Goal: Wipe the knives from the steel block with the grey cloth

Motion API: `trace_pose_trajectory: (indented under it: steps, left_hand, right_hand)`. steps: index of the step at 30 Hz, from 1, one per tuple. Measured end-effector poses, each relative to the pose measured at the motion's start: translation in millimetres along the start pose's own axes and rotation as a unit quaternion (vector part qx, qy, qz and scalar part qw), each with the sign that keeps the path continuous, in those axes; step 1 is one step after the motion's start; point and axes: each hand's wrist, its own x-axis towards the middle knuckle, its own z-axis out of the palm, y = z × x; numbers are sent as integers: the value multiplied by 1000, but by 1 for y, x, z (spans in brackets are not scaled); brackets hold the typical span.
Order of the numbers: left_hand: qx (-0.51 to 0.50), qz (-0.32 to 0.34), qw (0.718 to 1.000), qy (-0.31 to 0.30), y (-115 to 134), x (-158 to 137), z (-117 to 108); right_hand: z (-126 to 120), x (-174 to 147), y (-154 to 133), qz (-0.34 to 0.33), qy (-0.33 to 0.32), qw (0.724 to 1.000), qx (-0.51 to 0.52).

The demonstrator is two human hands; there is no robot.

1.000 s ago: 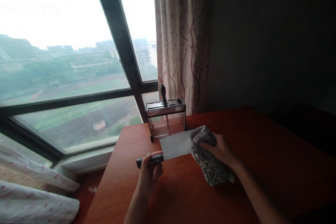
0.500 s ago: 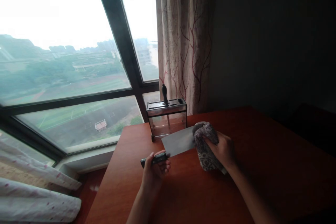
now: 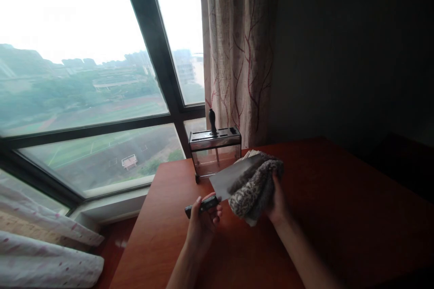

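Observation:
My left hand (image 3: 204, 216) is closed around the black handle of a cleaver (image 3: 228, 179), whose broad grey blade points to the right above the table. A patterned grey-brown cloth (image 3: 254, 189) is folded about the far part of the blade and hides its tip. Gripping the cloth from the right is my right hand (image 3: 278, 201), its fingers partly hidden behind the fabric. Just beyond the blade stands a clear-sided knife block (image 3: 217, 156) with a slotted metallic top. One black-handled tool (image 3: 212, 122) is upright in a slot there.
The reddish-brown wooden table (image 3: 339, 198) spreads below my hands. A large window (image 3: 84, 76) with dark frames lies to the left. A patterned curtain (image 3: 242, 54) hangs behind the knife block, and pale curtain fabric (image 3: 47, 257) is at the lower left.
My right hand has shifted slightly left with the cloth, which now covers more of the blade and is spread along it. The left hand has barely moved on the handle.

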Motion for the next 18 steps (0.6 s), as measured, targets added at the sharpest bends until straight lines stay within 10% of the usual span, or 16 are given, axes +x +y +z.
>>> trace_pose_trajectory:
  steps: [18]
  left_hand:
    - [104, -12, 994, 44, -45, 29, -26]
  right_hand:
    - [18, -26, 69, 103, -52, 979, 165]
